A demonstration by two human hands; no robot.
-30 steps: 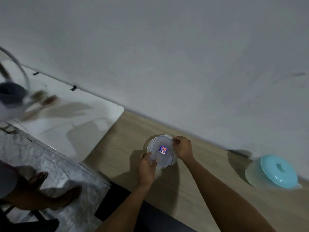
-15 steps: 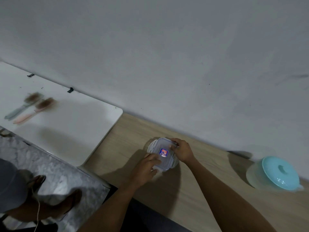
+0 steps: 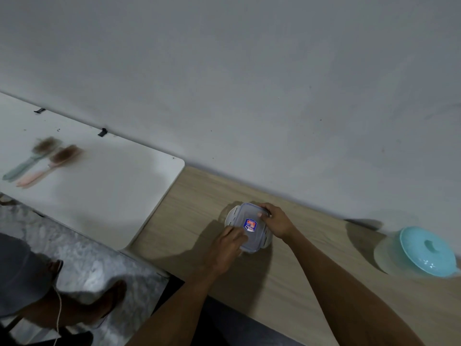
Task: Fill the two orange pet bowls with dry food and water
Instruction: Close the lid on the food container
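A small clear plastic container (image 3: 249, 222) with a snap-lock lid and a blue-and-red sticker stands on the wooden counter (image 3: 199, 196) near the wall. My left hand (image 3: 225, 248) rests on its near left edge, fingers on the lid. The far right corner of the lid is gripped by my right hand (image 3: 275, 221). What is inside the container is hidden. No orange pet bowls are in view.
A turquoise lidded pot (image 3: 424, 253) sits at the counter's right end. Left of the counter is a white table (image 3: 112, 191) with a green brush (image 3: 32, 156) and a pink brush (image 3: 53, 163). Another person's feet (image 3: 82, 305) stand on the marble floor, lower left.
The view has panned slightly. My left hand slid from the container's side up onto the lid. The grey object at the far left a second ago is out of view.
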